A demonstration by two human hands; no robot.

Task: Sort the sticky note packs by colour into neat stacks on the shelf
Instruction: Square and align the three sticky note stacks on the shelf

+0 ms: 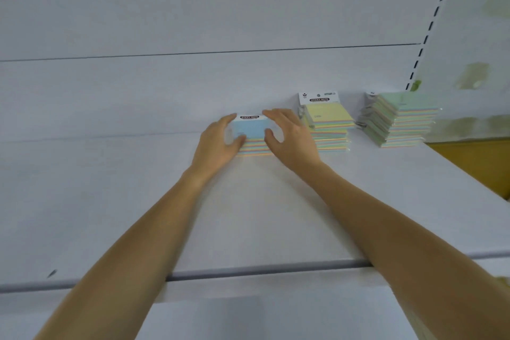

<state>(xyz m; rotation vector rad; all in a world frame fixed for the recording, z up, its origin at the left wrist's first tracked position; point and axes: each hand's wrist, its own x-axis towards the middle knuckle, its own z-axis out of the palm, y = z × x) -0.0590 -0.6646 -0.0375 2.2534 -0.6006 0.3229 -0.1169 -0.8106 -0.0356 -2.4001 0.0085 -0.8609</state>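
Fingers (276, 114) of left hand (218, 144) and right hand (294, 141) around blue stack (249, 129).

blue-topped stack (249, 130) has pastel rainbow stripes down its edges, same deal on the yellow-topped stack (328, 116) and green-topped stack (405, 103). header card (318, 98) is white with a black label. shelf (248, 215) is pale grey-white, mustard panel (474, 157) far right.

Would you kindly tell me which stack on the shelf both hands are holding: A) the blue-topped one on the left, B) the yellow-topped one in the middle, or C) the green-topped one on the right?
A: the left hand and right hand grip opposite sides of the blue-topped stack, while the yellow-topped stack and green-topped stack stand further right.
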